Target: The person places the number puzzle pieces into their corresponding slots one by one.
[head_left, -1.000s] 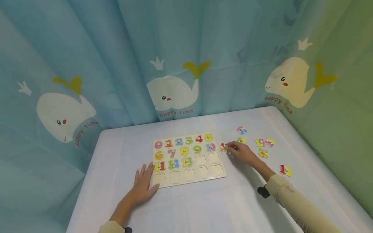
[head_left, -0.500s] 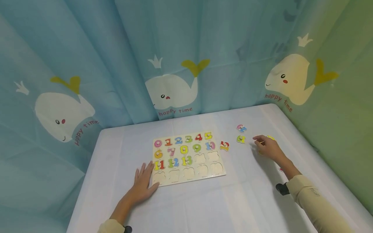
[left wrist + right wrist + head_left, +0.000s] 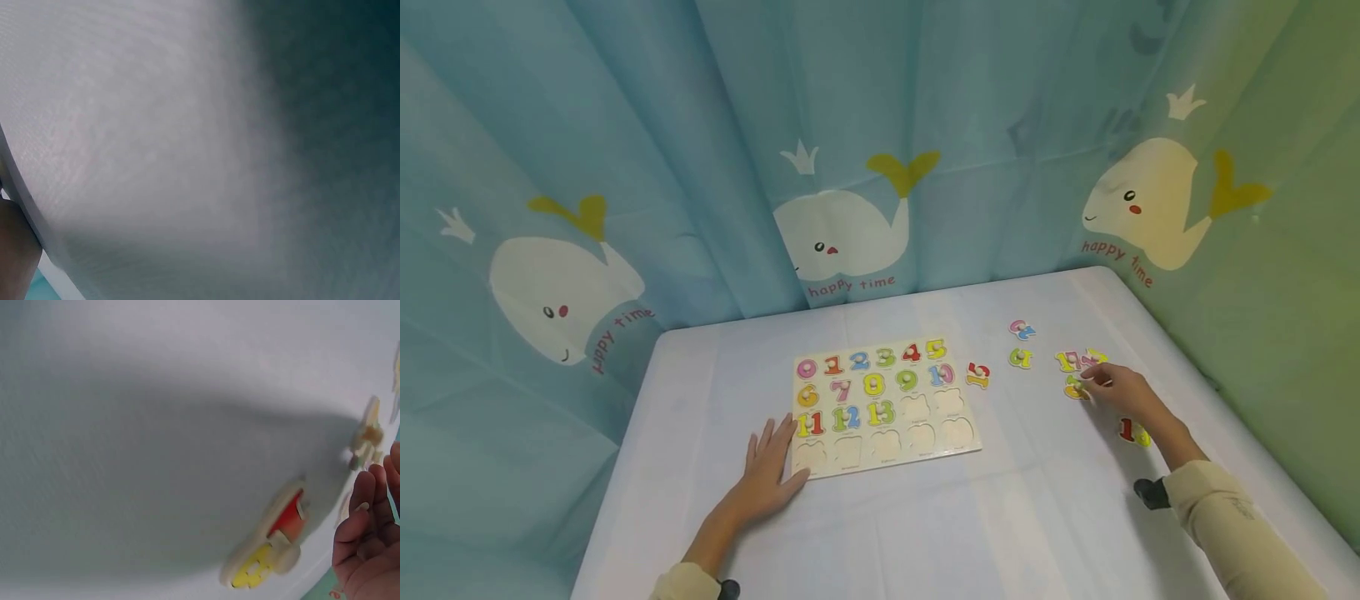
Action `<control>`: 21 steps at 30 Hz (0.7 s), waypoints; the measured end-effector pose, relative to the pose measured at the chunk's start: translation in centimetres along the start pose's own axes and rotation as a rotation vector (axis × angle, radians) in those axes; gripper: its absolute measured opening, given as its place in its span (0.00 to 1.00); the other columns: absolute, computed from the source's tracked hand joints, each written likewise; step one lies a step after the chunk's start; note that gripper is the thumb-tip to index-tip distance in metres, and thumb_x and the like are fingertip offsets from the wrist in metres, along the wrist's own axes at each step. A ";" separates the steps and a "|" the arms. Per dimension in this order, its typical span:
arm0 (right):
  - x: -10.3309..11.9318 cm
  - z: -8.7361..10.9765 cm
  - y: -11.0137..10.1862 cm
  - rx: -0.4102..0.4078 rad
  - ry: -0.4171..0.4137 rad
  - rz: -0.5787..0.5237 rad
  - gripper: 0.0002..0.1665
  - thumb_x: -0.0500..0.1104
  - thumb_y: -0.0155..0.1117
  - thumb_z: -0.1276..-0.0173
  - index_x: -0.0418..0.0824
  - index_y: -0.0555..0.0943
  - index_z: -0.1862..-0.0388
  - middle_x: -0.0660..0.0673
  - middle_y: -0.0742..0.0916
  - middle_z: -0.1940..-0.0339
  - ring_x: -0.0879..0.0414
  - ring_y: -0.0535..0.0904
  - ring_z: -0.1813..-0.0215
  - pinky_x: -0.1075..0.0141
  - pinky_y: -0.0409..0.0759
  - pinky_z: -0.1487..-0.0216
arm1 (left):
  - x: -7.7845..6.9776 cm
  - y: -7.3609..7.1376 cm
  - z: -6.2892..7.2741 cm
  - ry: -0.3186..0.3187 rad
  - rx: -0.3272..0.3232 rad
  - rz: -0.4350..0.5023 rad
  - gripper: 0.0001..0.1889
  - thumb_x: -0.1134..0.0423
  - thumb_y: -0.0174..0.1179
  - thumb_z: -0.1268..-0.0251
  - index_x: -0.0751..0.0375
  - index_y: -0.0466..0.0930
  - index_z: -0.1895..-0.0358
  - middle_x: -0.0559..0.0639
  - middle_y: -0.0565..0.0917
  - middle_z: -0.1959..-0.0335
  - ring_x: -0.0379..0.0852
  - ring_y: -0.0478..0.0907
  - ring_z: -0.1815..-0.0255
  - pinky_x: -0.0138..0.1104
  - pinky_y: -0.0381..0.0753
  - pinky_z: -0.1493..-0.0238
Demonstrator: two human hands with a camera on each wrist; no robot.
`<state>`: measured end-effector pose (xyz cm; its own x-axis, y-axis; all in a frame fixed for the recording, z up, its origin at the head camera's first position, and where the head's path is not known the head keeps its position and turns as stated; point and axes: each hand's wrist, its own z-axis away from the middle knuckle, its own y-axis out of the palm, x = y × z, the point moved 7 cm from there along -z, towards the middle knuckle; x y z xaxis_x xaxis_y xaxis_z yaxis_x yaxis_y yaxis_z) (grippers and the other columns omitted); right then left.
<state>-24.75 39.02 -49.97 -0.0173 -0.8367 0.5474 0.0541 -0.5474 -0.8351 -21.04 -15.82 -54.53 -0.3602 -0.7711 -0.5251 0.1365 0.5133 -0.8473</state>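
My left hand [image 3: 766,475] lies spread on the table, its fingertips and thumb at the left edge of the wooden number puzzle board [image 3: 880,468]. My right hand [image 3: 1123,392] hovers at the right beside a green and orange number piece [image 3: 1076,389]; the fingers partly cover it in the head view. In the right wrist view the fingertips [image 3: 365,481] stand close to that knobbed piece [image 3: 369,434], with no grip on it visible. Number pieces 0 to 13 fill the upper slots of the board. The left wrist view is mostly blurred cloth.
Loose pieces lie right of the board: a red and orange 15 [image 3: 978,375], a green and yellow one [image 3: 1020,358], a pink and blue one [image 3: 1022,330], a 17 [image 3: 1069,361] and a red and yellow 18 [image 3: 1133,432]. A whale-print curtain [image 3: 850,108] hangs behind the table.
My right hand has let go of the 15 next to the board and moved right to the green and orange piece. The left hand has stayed in place.
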 end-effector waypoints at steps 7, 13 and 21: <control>0.3 0.3 1.1 0.011 0.041 -0.023 0.22 0.47 0.64 0.36 0.29 0.76 0.55 0.39 0.81 0.65 0.46 0.76 0.61 0.60 0.73 0.66 | 0.0 0.2 0.0 0.002 0.001 -0.011 0.40 0.53 0.57 0.41 0.68 0.53 0.29 0.62 0.53 0.27 0.64 0.39 0.27 0.60 0.31 0.35; 0.4 0.1 1.4 -0.011 0.038 -0.014 0.21 0.45 0.65 0.38 0.28 0.76 0.57 0.40 0.81 0.67 0.47 0.75 0.63 0.60 0.72 0.66 | 0.0 0.3 0.0 0.000 0.002 -0.018 0.40 0.53 0.57 0.41 0.68 0.53 0.29 0.62 0.53 0.27 0.64 0.39 0.27 0.60 0.31 0.35; 0.9 0.0 1.0 -0.099 -0.019 0.000 0.16 0.41 0.61 0.35 0.28 0.76 0.57 0.39 0.82 0.68 0.44 0.77 0.63 0.60 0.73 0.68 | 0.1 0.1 0.0 0.002 -0.004 -0.022 0.40 0.52 0.57 0.41 0.67 0.53 0.28 0.62 0.53 0.27 0.64 0.39 0.27 0.60 0.32 0.35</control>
<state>-24.68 37.71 -50.28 0.0021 -0.8365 0.5479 -0.0445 -0.5475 -0.8357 -21.06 -15.82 -54.69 -0.3651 -0.7813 -0.5063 0.1251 0.4977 -0.8583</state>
